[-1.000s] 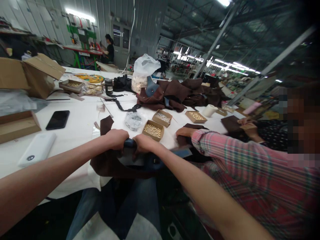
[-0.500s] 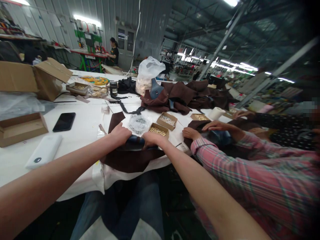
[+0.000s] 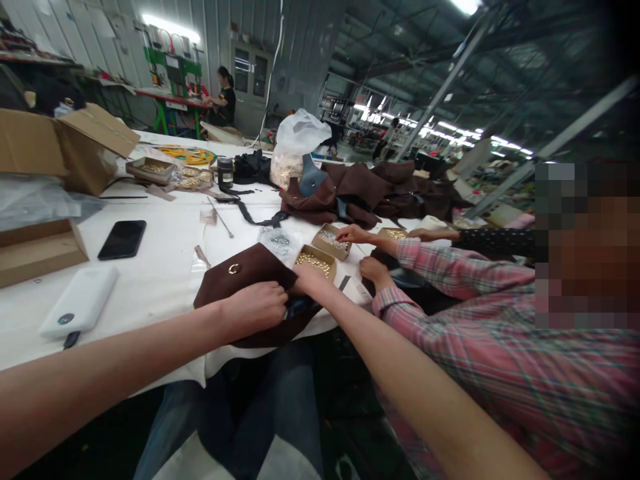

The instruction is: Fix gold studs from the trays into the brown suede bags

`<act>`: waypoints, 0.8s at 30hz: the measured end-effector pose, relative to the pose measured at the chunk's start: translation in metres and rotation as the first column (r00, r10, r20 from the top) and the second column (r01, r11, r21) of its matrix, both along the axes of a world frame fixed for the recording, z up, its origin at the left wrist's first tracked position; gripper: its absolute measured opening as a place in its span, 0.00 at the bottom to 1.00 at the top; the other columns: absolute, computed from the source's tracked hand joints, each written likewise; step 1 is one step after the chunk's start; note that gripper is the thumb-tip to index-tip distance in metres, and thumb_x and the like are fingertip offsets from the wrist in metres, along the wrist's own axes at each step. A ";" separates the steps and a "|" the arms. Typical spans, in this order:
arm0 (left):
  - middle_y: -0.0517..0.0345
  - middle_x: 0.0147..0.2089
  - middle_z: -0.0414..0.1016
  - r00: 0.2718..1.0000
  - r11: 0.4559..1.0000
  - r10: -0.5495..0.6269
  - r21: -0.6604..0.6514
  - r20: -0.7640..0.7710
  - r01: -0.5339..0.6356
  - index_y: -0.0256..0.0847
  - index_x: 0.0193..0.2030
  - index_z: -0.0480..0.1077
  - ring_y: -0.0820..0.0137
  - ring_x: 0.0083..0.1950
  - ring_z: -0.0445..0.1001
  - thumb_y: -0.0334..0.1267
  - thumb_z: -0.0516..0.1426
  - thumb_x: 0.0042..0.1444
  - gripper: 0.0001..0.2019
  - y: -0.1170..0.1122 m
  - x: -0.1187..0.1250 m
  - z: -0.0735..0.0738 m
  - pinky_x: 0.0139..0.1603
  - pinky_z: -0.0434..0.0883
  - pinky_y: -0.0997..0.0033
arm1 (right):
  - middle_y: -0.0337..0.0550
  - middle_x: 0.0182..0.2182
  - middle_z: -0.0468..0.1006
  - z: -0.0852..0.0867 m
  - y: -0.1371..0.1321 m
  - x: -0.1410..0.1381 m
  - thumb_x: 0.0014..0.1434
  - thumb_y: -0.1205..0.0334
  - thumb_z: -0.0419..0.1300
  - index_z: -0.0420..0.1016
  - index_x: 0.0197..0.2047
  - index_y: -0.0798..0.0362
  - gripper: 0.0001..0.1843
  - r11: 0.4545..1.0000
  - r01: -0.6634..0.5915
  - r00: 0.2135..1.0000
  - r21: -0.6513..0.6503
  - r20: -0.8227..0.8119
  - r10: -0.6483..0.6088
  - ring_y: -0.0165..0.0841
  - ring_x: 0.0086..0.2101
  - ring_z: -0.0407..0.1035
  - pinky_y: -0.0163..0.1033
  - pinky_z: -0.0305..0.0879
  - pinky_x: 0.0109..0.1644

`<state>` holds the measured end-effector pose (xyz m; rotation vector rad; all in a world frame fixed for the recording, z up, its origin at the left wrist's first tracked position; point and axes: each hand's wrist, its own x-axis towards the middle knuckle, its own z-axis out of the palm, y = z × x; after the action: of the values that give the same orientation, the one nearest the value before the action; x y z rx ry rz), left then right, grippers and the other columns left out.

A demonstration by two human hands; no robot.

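A dark brown suede piece with a gold ring on it lies at the near edge of the white table. My left hand is closed on its near right edge. My right hand is closed at the piece's right corner, right beside a small cardboard box of gold studs. A bit of blue lining shows between my two hands. What my right fingers pinch is hidden.
A co-worker in a pink plaid sleeve reaches into another stud box at my right. A black phone, white power bank, cardboard boxes, a pile of brown pieces and a white bag sit on the table.
The brown piece has been flipped open and now lies flat with its gold ring up. My left hand slid back to its near edge. The co-worker's hand reached to a stud box.
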<state>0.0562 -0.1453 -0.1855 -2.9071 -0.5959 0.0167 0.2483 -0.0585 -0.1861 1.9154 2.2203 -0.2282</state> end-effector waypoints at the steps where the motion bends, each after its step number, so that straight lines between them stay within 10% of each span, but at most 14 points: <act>1: 0.43 0.57 0.86 1.000 0.999 0.000 -0.050 -0.025 -0.001 0.35 0.56 0.83 0.54 0.55 0.81 0.26 0.54 0.76 0.15 0.005 -0.007 -0.006 0.57 0.73 0.57 | 0.60 0.61 0.87 0.002 -0.002 -0.003 0.53 0.44 0.82 0.89 0.62 0.53 0.37 1.000 0.007 1.000 -0.001 0.018 -0.007 0.56 0.61 0.82 0.49 0.80 0.63; 7: 0.55 0.78 0.75 1.000 0.982 0.002 -0.191 -0.018 -0.005 0.53 0.73 0.76 0.60 0.66 0.78 0.26 0.55 0.75 0.26 0.037 -0.046 -0.030 0.53 0.72 0.70 | 0.63 0.59 0.88 0.024 -0.016 -0.005 0.40 0.37 0.87 0.90 0.59 0.57 0.48 0.999 -0.030 0.995 -0.038 0.098 0.033 0.57 0.58 0.84 0.50 0.81 0.60; 15: 0.60 0.77 0.77 0.999 0.978 -0.026 -0.204 0.029 0.032 0.58 0.69 0.80 0.53 0.67 0.76 0.25 0.56 0.72 0.28 0.038 -0.039 -0.042 0.45 0.69 0.59 | 0.62 0.48 0.91 0.078 -0.075 -0.004 0.59 0.65 0.71 0.91 0.52 0.57 0.18 0.973 -0.162 0.981 0.165 0.136 0.140 0.53 0.49 0.87 0.45 0.79 0.48; 24: 0.48 0.67 0.83 1.000 0.997 0.005 -0.082 0.019 -0.004 0.41 0.39 0.85 0.53 0.59 0.80 0.30 0.65 0.67 0.06 0.010 -0.004 -0.044 0.38 0.70 0.54 | 0.55 0.45 0.90 0.071 -0.088 0.014 0.66 0.61 0.65 0.88 0.45 0.50 0.09 0.947 -0.022 0.990 0.321 0.138 -0.023 0.51 0.47 0.86 0.46 0.73 0.44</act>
<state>0.0517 -0.1356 -0.2296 -2.9886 -0.6193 0.0145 0.2624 -0.1466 -0.1147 2.0141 2.2739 0.2801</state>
